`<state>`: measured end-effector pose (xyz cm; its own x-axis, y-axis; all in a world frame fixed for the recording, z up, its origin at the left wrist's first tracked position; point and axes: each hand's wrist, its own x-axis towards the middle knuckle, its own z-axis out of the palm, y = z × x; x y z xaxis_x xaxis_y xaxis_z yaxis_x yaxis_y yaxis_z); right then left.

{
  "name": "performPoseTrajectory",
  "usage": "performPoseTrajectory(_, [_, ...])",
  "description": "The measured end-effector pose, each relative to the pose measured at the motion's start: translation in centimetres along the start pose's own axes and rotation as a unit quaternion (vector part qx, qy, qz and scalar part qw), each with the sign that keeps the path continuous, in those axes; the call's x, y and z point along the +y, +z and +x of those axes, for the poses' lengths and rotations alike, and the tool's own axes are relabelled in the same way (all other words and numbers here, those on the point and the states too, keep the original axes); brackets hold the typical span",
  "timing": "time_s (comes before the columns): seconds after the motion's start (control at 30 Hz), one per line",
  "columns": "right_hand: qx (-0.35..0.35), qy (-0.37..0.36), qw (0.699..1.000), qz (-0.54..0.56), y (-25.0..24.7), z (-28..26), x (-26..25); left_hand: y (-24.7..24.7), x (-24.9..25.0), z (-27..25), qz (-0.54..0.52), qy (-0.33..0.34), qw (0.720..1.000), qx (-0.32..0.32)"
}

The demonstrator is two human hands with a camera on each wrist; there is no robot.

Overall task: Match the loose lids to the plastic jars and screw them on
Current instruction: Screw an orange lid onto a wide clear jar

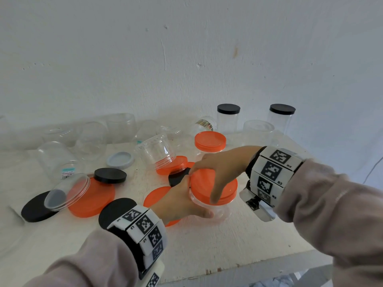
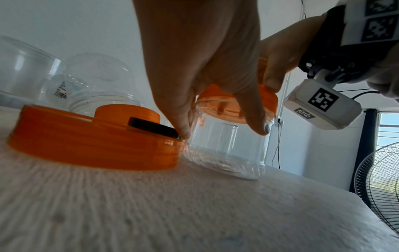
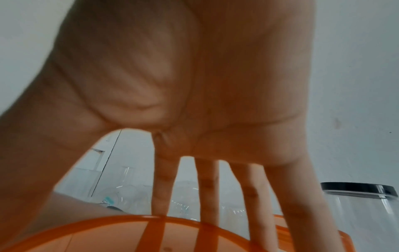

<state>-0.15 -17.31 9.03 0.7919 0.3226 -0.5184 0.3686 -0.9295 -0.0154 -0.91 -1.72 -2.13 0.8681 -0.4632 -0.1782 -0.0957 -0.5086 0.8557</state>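
A small clear plastic jar (image 1: 219, 212) stands on the white table (image 1: 228, 245) near its middle, with an orange lid (image 1: 203, 185) sitting on its mouth. My left hand (image 1: 184, 200) grips the jar's body from the left, thumb in front and fingers behind. From above, my right hand (image 1: 219, 164) holds the lid, its thumb and fingers curled round the rim. The left wrist view shows the jar (image 2: 226, 150), the lid (image 2: 270, 98) and both hands (image 2: 205, 68) close up. In the right wrist view my fingers (image 3: 207, 187) reach down over the lid (image 3: 151, 235).
Loose lids lie left of the jar: a large orange one (image 1: 91, 197), black ones (image 1: 109, 175) (image 1: 35, 208) and a grey one (image 1: 120, 160). Several open clear jars (image 1: 56, 158) crowd the back left. Lidded jars (image 1: 210, 141) (image 1: 228, 119) (image 1: 281, 121) stand behind.
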Motion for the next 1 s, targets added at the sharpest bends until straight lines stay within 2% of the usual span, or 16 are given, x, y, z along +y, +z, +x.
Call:
performPoseTrajectory(0.17, [0.038,0.037,0.999,-0.006,0.8,0.4,0.0,0.1,0.1,0.0,0.014,-0.002,1.000,0.003])
performPoseTrajectory(0.43, [0.006,0.004,1.000,0.009,0.1,-0.4,-0.2,0.1,0.4,-0.2,0.019,-0.001,1.000,0.000])
performPoseTrajectory(0.6, [0.042,0.037,0.998,-0.001,0.7,-0.1,-0.3,0.1,0.5,-0.2,0.024,-0.004,1.000,0.002])
performPoseTrajectory(0.67, [0.036,0.049,0.998,-0.009,0.8,-0.1,-0.4,0.2,0.5,-0.2,0.020,-0.005,1.000,0.001])
performPoseTrajectory(0.83, [0.014,0.013,1.000,-0.002,0.2,-0.6,-0.5,0.2,0.3,-0.2,0.016,-0.004,1.000,0.000])
performPoseTrajectory(1.0, [0.036,0.011,0.999,0.012,0.5,-0.3,-0.2,0.2,0.2,-0.1,0.013,-0.003,1.000,0.001])
